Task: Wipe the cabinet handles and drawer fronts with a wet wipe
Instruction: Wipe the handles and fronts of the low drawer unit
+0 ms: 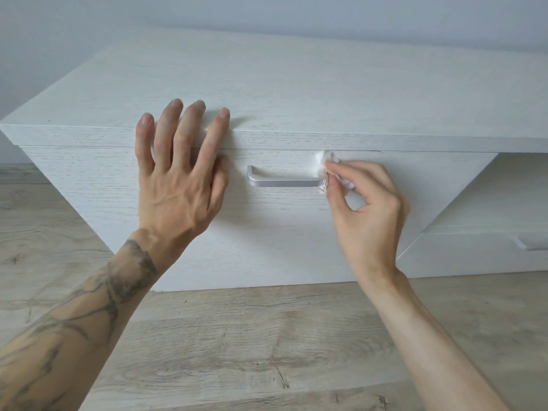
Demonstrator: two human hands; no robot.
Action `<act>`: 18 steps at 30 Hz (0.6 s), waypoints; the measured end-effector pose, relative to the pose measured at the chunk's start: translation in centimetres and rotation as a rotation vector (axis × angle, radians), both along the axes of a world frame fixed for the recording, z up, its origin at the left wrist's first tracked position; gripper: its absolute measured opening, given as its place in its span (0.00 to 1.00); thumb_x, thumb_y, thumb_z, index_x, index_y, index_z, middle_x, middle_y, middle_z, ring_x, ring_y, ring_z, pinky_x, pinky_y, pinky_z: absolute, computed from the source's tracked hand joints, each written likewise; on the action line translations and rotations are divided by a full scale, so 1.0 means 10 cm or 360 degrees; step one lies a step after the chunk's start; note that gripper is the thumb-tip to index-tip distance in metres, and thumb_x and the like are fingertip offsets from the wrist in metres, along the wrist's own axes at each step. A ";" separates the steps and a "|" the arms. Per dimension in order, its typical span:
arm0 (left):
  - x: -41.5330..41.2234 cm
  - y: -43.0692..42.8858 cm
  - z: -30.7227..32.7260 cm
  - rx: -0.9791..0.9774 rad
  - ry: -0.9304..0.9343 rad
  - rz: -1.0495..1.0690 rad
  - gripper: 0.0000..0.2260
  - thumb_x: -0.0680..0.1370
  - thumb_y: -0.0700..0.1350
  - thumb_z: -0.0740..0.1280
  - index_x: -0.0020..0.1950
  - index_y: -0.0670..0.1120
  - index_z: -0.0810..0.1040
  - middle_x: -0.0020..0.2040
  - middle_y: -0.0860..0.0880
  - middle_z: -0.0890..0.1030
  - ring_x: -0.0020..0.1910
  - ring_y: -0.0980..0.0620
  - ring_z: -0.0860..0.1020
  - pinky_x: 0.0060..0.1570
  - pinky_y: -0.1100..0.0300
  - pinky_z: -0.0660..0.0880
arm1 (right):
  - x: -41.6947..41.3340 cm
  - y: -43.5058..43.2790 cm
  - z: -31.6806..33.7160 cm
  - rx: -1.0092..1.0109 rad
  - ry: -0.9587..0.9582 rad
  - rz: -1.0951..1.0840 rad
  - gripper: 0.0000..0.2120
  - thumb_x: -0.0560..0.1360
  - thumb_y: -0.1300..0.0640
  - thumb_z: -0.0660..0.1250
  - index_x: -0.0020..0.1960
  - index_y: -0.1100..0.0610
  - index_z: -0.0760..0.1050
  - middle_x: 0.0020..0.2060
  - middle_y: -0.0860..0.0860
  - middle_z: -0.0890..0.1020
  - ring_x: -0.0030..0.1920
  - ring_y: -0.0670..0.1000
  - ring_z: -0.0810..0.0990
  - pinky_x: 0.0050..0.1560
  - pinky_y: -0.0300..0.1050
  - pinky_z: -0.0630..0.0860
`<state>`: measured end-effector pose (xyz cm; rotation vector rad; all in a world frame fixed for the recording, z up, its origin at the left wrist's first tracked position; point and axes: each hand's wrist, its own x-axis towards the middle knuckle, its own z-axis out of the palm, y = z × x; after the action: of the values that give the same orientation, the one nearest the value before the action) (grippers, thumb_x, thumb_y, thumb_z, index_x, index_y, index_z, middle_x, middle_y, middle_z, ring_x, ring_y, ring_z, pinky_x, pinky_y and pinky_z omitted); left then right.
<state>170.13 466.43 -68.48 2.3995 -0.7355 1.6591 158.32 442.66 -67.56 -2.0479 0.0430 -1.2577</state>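
Note:
A low white wood-grain cabinet [296, 90] stands in front of me, its drawer front [267, 232] facing the camera. A silver bar handle [283, 182] is fixed near the drawer's top edge. My right hand [366, 209] pinches a crumpled white wet wipe [323, 166] and presses it on the right end of the handle, which it hides. My left hand [178, 173] lies flat with fingers spread, its fingertips over the cabinet's top edge and its palm against the drawer front left of the handle. It holds nothing.
To the right, the cabinet has an open recess [510, 191] with a lower drawer and a second silver handle [533, 247] at the frame edge. Light wood-look floor [267, 351] runs beneath. A pale wall [267, 10] is behind.

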 end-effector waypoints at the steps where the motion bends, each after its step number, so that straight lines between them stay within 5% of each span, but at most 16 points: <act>1: -0.01 -0.01 0.00 -0.0002 -0.0002 0.0005 0.25 0.88 0.46 0.57 0.85 0.46 0.61 0.79 0.38 0.68 0.81 0.37 0.61 0.84 0.44 0.45 | 0.00 0.05 -0.01 0.0078 0.0021 0.0032 0.09 0.79 0.68 0.73 0.57 0.60 0.87 0.50 0.52 0.85 0.48 0.39 0.82 0.53 0.34 0.78; 11: -0.05 -0.02 0.02 0.0004 0.0052 0.0014 0.24 0.89 0.47 0.56 0.86 0.47 0.60 0.79 0.38 0.68 0.80 0.37 0.62 0.84 0.42 0.47 | -0.02 0.14 -0.03 0.0452 0.0056 0.0159 0.11 0.79 0.69 0.72 0.58 0.60 0.87 0.53 0.50 0.85 0.50 0.50 0.86 0.54 0.56 0.85; 18: -0.13 -0.02 0.07 0.0010 0.0140 0.0010 0.24 0.89 0.47 0.56 0.85 0.46 0.60 0.79 0.39 0.68 0.80 0.37 0.62 0.84 0.43 0.46 | -0.12 0.08 -0.02 0.0324 0.0098 0.0183 0.13 0.77 0.67 0.76 0.59 0.57 0.87 0.54 0.49 0.85 0.51 0.46 0.86 0.56 0.45 0.85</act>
<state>168.81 466.27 -67.79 2.4633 -0.7208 1.5442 157.12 443.49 -67.79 -1.8857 0.0778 -1.0741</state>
